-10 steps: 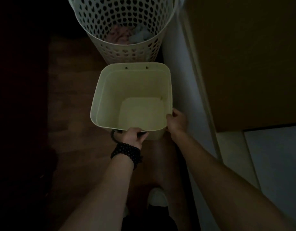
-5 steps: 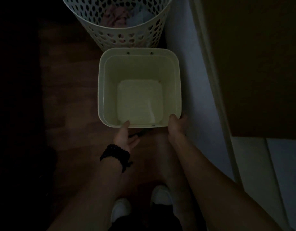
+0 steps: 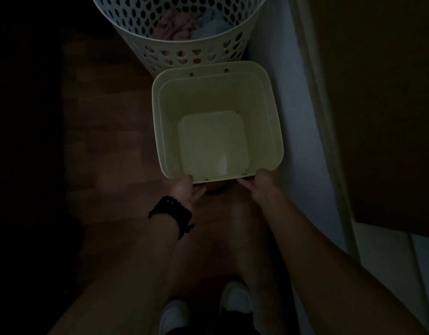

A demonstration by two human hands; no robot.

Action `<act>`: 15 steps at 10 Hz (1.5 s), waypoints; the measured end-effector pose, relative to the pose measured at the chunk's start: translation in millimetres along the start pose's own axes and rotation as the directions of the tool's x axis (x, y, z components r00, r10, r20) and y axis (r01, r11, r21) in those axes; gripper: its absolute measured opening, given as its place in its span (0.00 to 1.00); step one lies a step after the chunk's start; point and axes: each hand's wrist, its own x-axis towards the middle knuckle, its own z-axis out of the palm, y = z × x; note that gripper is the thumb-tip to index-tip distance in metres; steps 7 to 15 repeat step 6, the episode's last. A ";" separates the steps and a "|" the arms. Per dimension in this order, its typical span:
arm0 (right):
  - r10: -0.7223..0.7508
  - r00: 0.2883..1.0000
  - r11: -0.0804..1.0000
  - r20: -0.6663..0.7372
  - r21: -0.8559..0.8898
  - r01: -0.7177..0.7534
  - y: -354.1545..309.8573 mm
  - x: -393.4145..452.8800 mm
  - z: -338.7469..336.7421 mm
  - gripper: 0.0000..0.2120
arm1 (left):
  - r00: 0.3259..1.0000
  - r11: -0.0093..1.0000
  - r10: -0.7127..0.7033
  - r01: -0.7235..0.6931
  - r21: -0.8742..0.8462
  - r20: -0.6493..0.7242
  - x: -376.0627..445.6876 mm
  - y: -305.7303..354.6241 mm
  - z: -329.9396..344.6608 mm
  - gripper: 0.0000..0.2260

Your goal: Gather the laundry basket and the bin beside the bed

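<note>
A pale square bin [image 3: 160, 117], empty inside, stands on the dark wooden floor right against the bed's light side [image 3: 276, 56]. Behind it, touching its far edge, is a white perforated laundry basket [image 3: 184, 52] with pink and light clothes in it. My left hand [image 3: 186, 189], with a black bead bracelet on the wrist, rests against the bin's near left corner, fingers partly spread. My right hand [image 3: 261, 184] grips the near right corner of the rim.
The bed side and a dark brown cover [image 3: 377, 105] run along the right. My white shoes [image 3: 235, 298] are at the bottom. The floor to the left [image 3: 99, 141] fades into darkness.
The bin was tilted toward me and is now set flat on the floor by the basket. My left hand let go of the rim and rests against its corner.
</note>
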 end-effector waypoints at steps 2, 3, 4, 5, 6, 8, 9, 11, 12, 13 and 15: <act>-0.027 0.999 0.999 0.033 0.019 0.027 -7.3 7.1 -2.3 0.26 | 0.999 0.995 -0.029 0.025 -0.097 -0.040 0.5 -4.4 10.8 0.21; 0.008 0.999 1.000 0.048 -0.028 -0.006 -6.9 -0.8 -6.0 0.24 | 1.000 0.998 -0.031 0.031 -0.048 -0.006 -6.1 -4.6 4.2 0.20; 0.068 0.997 0.995 0.031 -0.080 -0.065 -7.8 -22.8 -10.0 0.22 | 0.999 0.994 -0.044 0.047 0.103 -0.031 -25.7 2.9 -0.2 0.21; 0.090 0.994 0.988 0.058 -0.134 -0.082 -13.6 -71.9 -11.2 0.23 | 0.997 0.983 -0.028 0.041 0.177 -0.074 -68.5 27.4 -4.5 0.24; -0.035 0.993 0.986 0.112 -0.155 0.053 -29.6 -125.1 -8.3 0.26 | 0.978 0.968 0.199 -0.186 0.170 -0.062 -116.2 52.9 0.6 0.23; -0.035 0.993 0.986 0.112 -0.155 0.053 -29.6 -125.1 -8.3 0.26 | 0.978 0.968 0.199 -0.186 0.170 -0.062 -116.2 52.9 0.6 0.23; -0.035 0.993 0.986 0.112 -0.155 0.053 -29.6 -125.1 -8.3 0.26 | 0.978 0.968 0.199 -0.186 0.170 -0.062 -116.2 52.9 0.6 0.23; -0.035 0.993 0.986 0.112 -0.155 0.053 -29.6 -125.1 -8.3 0.26 | 0.978 0.968 0.199 -0.186 0.170 -0.062 -116.2 52.9 0.6 0.23; -0.035 0.993 0.986 0.112 -0.155 0.053 -29.6 -125.1 -8.3 0.26 | 0.978 0.968 0.199 -0.186 0.170 -0.062 -116.2 52.9 0.6 0.23; -0.035 0.993 0.986 0.112 -0.155 0.053 -29.6 -125.1 -8.3 0.26 | 0.978 0.968 0.199 -0.186 0.170 -0.062 -116.2 52.9 0.6 0.23; -0.035 0.993 0.986 0.112 -0.155 0.053 -29.6 -125.1 -8.3 0.26 | 0.978 0.968 0.199 -0.186 0.170 -0.062 -116.2 52.9 0.6 0.23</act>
